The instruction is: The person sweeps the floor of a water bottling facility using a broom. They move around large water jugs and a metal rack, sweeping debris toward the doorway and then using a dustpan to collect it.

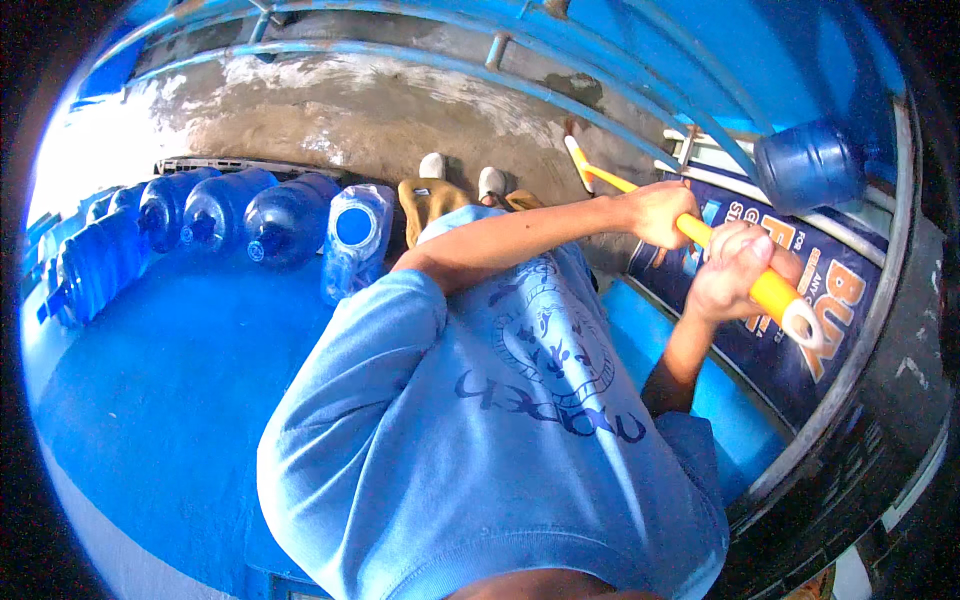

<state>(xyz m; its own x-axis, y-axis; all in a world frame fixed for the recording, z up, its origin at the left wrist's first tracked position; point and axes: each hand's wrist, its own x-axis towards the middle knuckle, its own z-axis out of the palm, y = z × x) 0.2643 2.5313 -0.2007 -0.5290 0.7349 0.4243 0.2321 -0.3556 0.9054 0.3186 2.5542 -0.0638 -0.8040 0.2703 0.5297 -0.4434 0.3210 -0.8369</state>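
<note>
Both hands grip a long yellow pole (768, 290) with a white ring at its near end. Its far end meets a narrow white-and-yellow crosspiece (577, 160) on the floor, which looks like a floor squeegee. My left hand (658, 213) is wrapped round the pole farther down, its arm reaching across my body to the right. Closer to the near end, my right hand (742, 268) is closed round the same pole, the thumb on top. Part of the pole is hidden by my left hand.
Several blue water jugs (288, 222) line the left side, and one more jug (808, 165) lies at the far right. Blue metal rails (420, 55) cross ahead above the wet-looking concrete floor (310, 115). A dark printed banner (815, 360) lies below the pole.
</note>
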